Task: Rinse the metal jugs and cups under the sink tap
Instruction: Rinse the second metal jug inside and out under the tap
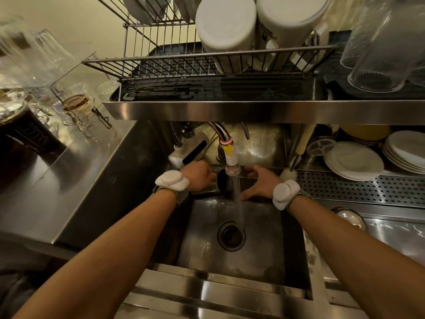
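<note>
Gripping metal jug (222,181) in curled fingers of left hand (199,176) at back of sink (264,226), just beside tap (231,157) stream; right hand (261,183) spread, empty. Best: tip mouth into water, turning slowly.

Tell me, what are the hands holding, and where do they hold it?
The left hand grips the metal jug by its side; a handle cannot be seen. The right hand is open, holding nothing.
</note>
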